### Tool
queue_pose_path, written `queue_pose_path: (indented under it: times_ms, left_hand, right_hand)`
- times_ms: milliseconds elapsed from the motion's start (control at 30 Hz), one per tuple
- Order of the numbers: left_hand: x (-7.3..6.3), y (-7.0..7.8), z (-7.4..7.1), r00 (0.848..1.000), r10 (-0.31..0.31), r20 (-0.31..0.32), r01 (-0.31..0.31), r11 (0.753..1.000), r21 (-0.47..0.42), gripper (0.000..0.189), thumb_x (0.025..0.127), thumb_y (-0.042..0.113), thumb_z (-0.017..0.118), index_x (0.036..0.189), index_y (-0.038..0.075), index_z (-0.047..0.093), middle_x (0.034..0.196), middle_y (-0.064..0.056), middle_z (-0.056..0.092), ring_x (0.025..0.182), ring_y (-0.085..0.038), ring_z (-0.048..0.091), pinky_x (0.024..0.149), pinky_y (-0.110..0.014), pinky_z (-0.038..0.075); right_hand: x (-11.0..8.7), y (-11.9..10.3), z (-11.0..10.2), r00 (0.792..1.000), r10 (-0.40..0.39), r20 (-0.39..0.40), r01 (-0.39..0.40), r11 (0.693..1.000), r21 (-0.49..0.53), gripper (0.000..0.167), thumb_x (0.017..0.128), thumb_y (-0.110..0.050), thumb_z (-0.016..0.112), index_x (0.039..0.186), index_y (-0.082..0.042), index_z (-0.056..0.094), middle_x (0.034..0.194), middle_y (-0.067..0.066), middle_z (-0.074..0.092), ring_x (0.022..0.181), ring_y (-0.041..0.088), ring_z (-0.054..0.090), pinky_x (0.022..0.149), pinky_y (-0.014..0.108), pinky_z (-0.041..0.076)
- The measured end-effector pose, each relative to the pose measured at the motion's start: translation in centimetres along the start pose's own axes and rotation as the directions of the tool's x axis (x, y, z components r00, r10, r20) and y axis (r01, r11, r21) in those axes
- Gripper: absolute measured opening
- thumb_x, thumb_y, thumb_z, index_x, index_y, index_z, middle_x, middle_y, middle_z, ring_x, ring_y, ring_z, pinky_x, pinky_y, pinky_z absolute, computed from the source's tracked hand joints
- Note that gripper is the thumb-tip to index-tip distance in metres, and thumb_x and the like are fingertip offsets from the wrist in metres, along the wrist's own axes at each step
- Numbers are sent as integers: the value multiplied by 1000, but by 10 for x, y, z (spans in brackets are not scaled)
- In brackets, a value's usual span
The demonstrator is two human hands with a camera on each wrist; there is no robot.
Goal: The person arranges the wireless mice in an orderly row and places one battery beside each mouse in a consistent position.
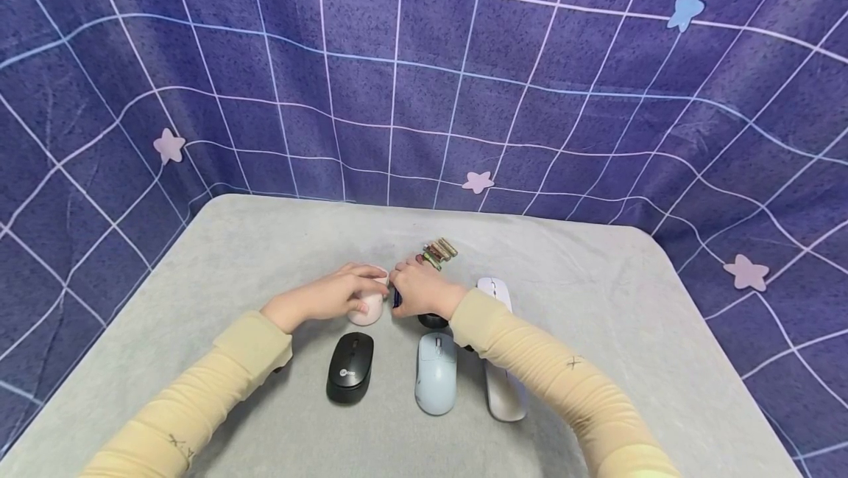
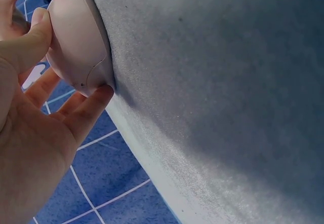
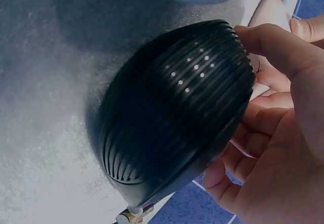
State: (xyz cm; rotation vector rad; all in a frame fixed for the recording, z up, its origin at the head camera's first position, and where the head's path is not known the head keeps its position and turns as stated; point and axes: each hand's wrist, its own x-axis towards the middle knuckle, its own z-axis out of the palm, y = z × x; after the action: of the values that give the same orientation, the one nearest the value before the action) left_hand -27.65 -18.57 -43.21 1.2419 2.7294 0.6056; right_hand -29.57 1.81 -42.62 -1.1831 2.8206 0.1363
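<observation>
My left hand grips a pale pink computer mouse, thumb on one side and fingers on the other. In the left wrist view the mouse's smooth shell faces the camera, tilted against the grey surface. Close beside it, my right hand has curled fingers and pinches a small dark blue thing, mostly hidden. A black ribbed mouse lies under the right hand and wrist, largely covered in the head view. Several small batteries lie just beyond the right fingers.
A black mouse and a light blue mouse lie nearer the front. The right forearm passes over a long white mouse. A grey cloth covers the table; a blue gridded curtain surrounds it.
</observation>
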Motion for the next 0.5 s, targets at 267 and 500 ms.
queue_pose_path:
  times_ms: [267,500]
  left_hand:
    - [1,-1,0,1000,-5,10,5,1000,-11,44,78,15,70,122,12,64,139,-14,49,127,-38,41,105,-54,33]
    - [1,-1,1,1000,-10,15,10,1000,-8,43,79,16,69,121,12,64,139,-13,49,127,-38,41,104,-54,34]
  right_hand:
    - [-4,0,-6,1000,18,6,-18,1000,18,54,73,-46,73,116,-15,62,116,2,61,107,21,54,90,39,49]
    - [-8,2,-14,1000,10,-21,-10,1000,9,51,71,-47,75,109,-14,63,109,0,61,100,20,55,83,37,50]
